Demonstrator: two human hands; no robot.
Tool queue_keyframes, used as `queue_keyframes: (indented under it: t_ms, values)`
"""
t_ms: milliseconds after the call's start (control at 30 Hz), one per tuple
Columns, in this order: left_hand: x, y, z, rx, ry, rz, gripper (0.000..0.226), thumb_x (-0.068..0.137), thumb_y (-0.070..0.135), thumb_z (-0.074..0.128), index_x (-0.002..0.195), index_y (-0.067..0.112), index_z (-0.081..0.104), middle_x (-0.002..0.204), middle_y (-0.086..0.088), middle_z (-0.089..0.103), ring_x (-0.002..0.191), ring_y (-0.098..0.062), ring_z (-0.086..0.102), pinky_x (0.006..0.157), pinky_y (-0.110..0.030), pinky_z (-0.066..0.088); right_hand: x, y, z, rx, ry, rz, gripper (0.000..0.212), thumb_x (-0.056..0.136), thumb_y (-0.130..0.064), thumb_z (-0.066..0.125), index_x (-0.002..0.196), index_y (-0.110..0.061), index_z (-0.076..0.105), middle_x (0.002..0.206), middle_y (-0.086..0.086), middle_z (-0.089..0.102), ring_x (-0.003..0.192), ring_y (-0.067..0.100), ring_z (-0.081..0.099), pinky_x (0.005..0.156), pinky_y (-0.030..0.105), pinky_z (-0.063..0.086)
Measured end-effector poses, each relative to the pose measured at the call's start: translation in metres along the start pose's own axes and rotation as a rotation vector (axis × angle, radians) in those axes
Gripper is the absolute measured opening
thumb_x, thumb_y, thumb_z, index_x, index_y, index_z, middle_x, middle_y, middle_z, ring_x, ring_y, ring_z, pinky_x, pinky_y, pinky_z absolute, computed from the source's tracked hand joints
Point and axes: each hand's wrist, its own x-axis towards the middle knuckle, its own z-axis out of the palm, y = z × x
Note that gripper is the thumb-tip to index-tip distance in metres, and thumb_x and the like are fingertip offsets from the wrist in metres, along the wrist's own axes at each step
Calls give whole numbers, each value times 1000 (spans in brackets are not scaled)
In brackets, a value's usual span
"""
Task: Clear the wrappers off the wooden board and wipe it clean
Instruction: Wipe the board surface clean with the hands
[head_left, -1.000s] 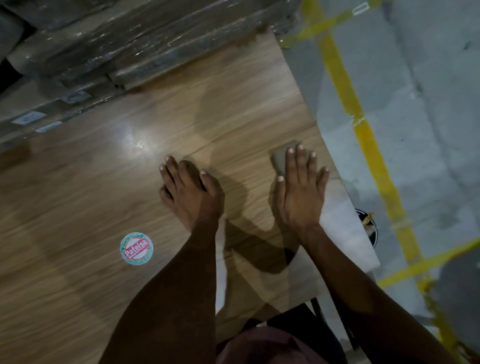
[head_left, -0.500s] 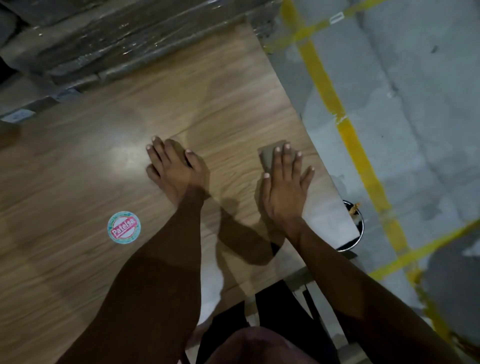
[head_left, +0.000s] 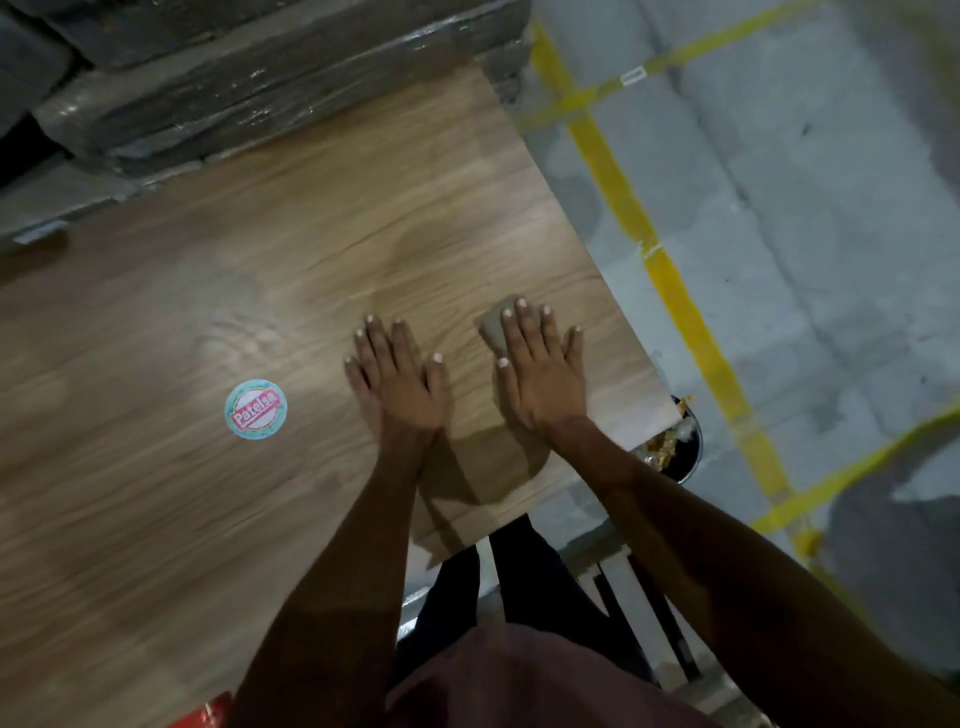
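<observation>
A large wooden board (head_left: 260, 312) fills the left and middle of the view. My left hand (head_left: 397, 379) lies flat on it with straight, spread fingers. To its right, near the board's right edge, my right hand (head_left: 540, 374) presses flat on a small grey cloth (head_left: 491, 327), which shows only past the fingertips. A round sticker (head_left: 255, 410) with red lettering sits on the board left of my left hand. No wrappers show on the board.
A dark bin (head_left: 678, 447) holding scraps stands on the floor just past the board's right corner. Plastic-wrapped stacks (head_left: 260, 88) lie behind the board. Yellow lines (head_left: 670, 280) cross the grey concrete floor on the right. A metal frame (head_left: 639, 597) stands under the board.
Both hands stay flat and have slid slightly on the board, the right with the cloth under it. The view has shifted, showing more of the bin and floor.
</observation>
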Motion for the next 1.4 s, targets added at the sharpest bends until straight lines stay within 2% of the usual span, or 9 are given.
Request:
queue_keyframes:
  t_ms: [200,433,600,733,900,1000,1100,1267,1400]
  values:
    - [-10,-4,-3,-90,-178,6,96,93,78,36,164,22,3,171,-11,-14,157,-32,-18,121,-56,-14,-3,17,-2,96,55,315,63,108,-42,23,166,-21,11,174,1,5,161,30,3,124,65,7]
    - [-2,-6,-21,-140,-409,41,119,84,81,50,159,25,-23,161,-9,-42,147,-32,-40,116,-57,-24,-39,3,-2,2,-40,72,65,106,-44,20,166,-21,14,174,2,9,159,33,11,121,68,12]
    - [-1,-4,-29,-149,-467,29,129,78,82,58,159,24,-24,160,-12,-41,148,-34,-39,115,-57,-24,-43,25,-14,100,-62,357,68,104,-47,14,166,-23,4,174,0,-2,160,30,-1,124,65,6]
    - [1,-3,-29,-141,-476,23,130,77,83,59,159,25,-24,161,-12,-40,149,-35,-37,116,-60,-21,-54,17,-17,98,-127,248,69,104,-49,12,166,-22,1,174,1,-7,160,32,-6,122,66,2]
    - [6,-2,-26,-138,-491,-13,128,79,79,62,159,27,-24,161,-11,-41,149,-35,-37,117,-62,-19,-74,25,-16,3,-125,134,66,106,-46,15,166,-20,7,174,2,2,160,35,8,122,65,15]
    - [7,1,-27,-148,-527,-45,126,82,75,64,158,30,-26,158,-8,-45,147,-34,-40,116,-62,-20,-81,32,-16,78,-121,304,65,107,-45,15,166,-23,3,174,-1,-3,160,33,-1,123,63,7]
    - [6,3,-24,-191,-500,-43,122,84,68,67,158,31,-23,159,-7,-45,147,-36,-39,114,-63,-21,-93,31,-16,58,-177,215,67,106,-47,12,166,-22,-1,174,1,-9,160,34,-6,123,63,2]
    - [-37,19,-6,-139,-280,-33,75,106,45,44,165,25,4,170,-10,-19,156,-36,-16,123,-61,-7,-116,49,-30,-48,-282,16,73,99,-51,-4,166,-21,-5,173,2,-14,160,32,-9,125,63,4]
    - [-91,17,4,-53,-241,1,70,109,39,38,165,21,0,171,-9,-14,158,-33,-11,127,-53,-3,-125,66,-39,-44,-314,133,65,110,-43,15,165,-17,-7,173,4,-14,160,33,-10,124,61,3]
